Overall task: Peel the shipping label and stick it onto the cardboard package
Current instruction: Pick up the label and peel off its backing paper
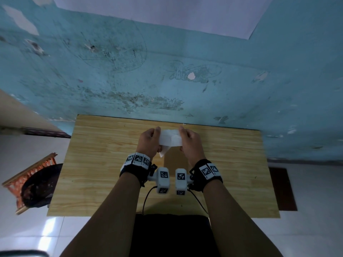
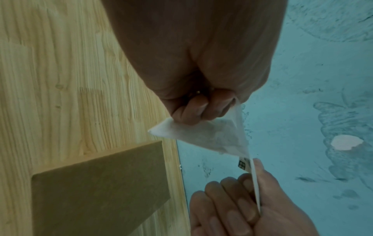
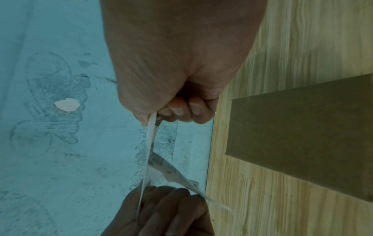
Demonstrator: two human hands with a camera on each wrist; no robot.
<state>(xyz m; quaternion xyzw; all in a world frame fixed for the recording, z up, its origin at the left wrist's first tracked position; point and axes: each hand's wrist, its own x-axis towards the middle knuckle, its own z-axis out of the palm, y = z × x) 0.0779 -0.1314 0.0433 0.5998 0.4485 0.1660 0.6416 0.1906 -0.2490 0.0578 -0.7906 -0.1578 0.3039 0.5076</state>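
Both hands [image 1: 148, 141] [image 1: 191, 143] pinch the shipping label [image 1: 170, 139]; print unreadable.

Wooden table [image 1: 104, 182], pale planked grain, far edge set against a teal wall [image 1: 185, 89]. Wall worn and scuffed, with faint scribbled drawings and one pink chipped patch [image 1: 191, 76]. White sheet [image 1: 167, 10] high on the wall. Left of the table, on white tiled floor [image 1: 37, 234], an orange lattice stand [image 1: 27, 175] with a dark round object [image 1: 39, 186] against it. Dark brown mat [image 1: 282, 190] on the floor, right.
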